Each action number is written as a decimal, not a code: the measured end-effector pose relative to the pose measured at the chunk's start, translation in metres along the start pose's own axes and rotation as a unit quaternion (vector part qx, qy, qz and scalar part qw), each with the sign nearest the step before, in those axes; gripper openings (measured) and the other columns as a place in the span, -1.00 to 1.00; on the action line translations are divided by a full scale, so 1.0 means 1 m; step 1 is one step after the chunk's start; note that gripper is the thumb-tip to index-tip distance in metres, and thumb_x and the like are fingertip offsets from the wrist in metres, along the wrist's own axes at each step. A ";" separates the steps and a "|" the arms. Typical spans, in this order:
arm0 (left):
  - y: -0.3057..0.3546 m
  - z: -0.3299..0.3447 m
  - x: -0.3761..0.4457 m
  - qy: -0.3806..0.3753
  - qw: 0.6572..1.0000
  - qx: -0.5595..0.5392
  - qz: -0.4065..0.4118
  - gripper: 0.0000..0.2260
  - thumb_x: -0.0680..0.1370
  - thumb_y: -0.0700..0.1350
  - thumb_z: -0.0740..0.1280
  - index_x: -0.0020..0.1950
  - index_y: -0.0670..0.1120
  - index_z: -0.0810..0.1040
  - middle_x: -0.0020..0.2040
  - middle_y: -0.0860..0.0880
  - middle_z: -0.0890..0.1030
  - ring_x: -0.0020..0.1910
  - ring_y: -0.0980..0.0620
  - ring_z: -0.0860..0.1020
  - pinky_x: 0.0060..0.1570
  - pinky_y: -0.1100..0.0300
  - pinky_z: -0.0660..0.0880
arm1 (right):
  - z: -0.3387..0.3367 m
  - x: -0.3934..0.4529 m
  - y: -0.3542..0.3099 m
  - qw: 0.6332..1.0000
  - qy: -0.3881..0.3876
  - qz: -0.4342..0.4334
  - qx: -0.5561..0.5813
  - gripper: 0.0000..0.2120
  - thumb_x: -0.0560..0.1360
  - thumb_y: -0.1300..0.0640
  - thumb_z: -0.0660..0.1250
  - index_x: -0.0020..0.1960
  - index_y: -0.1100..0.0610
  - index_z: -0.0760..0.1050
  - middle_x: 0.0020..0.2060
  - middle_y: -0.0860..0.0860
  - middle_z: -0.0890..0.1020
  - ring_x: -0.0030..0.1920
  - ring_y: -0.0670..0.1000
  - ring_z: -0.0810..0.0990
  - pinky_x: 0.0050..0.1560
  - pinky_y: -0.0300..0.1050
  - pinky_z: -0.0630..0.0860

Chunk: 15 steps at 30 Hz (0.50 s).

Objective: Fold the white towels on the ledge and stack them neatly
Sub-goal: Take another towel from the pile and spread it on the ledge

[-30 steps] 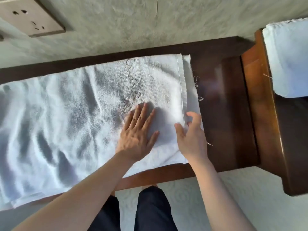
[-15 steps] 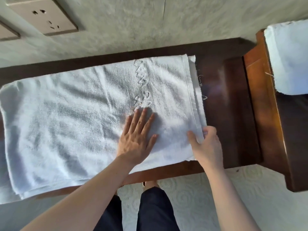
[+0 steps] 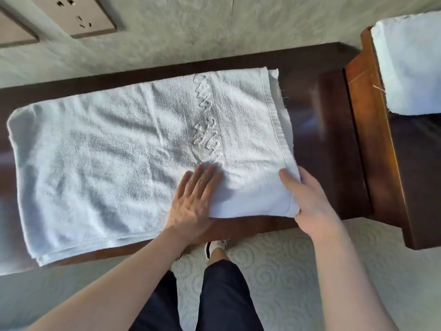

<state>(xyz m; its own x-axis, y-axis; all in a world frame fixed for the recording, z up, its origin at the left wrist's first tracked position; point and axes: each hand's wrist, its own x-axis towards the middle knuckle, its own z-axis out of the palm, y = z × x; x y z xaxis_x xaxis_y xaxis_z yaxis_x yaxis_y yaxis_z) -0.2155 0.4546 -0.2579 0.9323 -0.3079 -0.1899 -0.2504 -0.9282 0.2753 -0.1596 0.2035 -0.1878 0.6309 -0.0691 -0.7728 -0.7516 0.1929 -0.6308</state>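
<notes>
Both forearms bare, no sleeves in view, no watch or bracelets. Left hand (image 3: pixel 194 201) at frame centre, right hand (image 3: pixel 307 199) just right of it. Dark navy trousers (image 3: pixel 214 297) bottom centre. White shoe (image 3: pixel 216 247) with a black side mark pokes out above the trousers.

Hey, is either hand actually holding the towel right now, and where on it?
The right hand grips the white towel at its near right corner, lifting the edge. The left hand lies flat on top, pressing, not gripping.
</notes>
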 end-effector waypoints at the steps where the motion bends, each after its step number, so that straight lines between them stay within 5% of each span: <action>1: -0.001 0.001 0.000 0.018 1.000 -0.013 -0.017 -0.03 0.37 -0.01 0.59 0.63 -0.01 0.08 0.61 -0.06 0.24 0.61 -0.08 0.15 0.55 -0.13 0.15 | 0.001 -0.003 -0.002 0.999 -0.031 0.023 0.026 -0.74 0.60 0.10 0.36 0.27 0.12 0.55 0.15 0.06 0.70 0.15 0.09 0.69 0.09 0.03 0.65; 7: -0.006 -0.017 0.003 0.133 0.990 -0.039 -0.026 -0.30 0.38 -0.36 0.48 0.48 -0.02 0.42 0.33 -0.06 0.56 0.28 -0.12 0.55 0.14 -0.10 0.61 | 0.003 -0.001 -0.017 0.996 -0.045 0.005 0.071 -0.71 0.61 0.12 0.33 0.31 0.15 0.55 0.17 0.10 0.69 0.16 0.11 0.68 0.13 0.08 0.64; 10: -0.008 -0.027 -0.006 0.179 0.981 -0.081 0.006 -0.40 0.34 -0.38 0.36 0.37 -0.06 0.53 0.18 -0.06 0.68 0.09 -0.09 0.69 0.00 0.02 0.66 | 0.004 0.004 -0.010 0.991 -0.017 -0.004 0.133 -0.68 0.64 0.01 0.28 0.32 0.14 0.56 0.22 0.11 0.67 0.22 0.09 0.65 0.24 0.04 0.58; 13: -0.012 -0.035 -0.013 0.116 0.984 -0.133 -0.020 -0.36 0.33 -0.32 0.40 0.34 0.11 0.44 -0.14 0.01 0.71 -0.34 -0.01 0.66 -0.34 0.19 0.60 | 0.011 0.003 0.016 0.966 -0.042 0.030 0.252 -0.49 0.69 -0.19 0.05 0.46 0.09 0.46 0.36 0.09 0.57 0.38 0.05 0.53 0.41 0.01 0.40; 15: -0.016 -0.039 -0.010 0.095 0.987 -0.126 -0.039 -0.43 0.37 -0.25 0.45 0.29 0.17 0.46 -0.28 0.04 0.65 -0.42 0.03 0.60 -0.41 0.27 0.48 | 0.016 0.003 0.034 0.961 0.028 0.039 0.274 -0.50 0.68 -0.21 0.07 0.43 0.07 0.48 0.32 0.06 0.60 0.38 0.03 0.52 0.43 -0.01 0.37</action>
<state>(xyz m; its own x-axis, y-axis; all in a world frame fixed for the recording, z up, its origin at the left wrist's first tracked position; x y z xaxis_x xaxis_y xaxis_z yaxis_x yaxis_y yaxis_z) -0.2107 0.4810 -0.2238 0.9842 -0.1709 -0.0459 -0.1259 -0.8588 0.4966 -0.1803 0.2254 -0.2102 0.5542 -0.0833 -0.8282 -0.5719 0.6849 -0.4516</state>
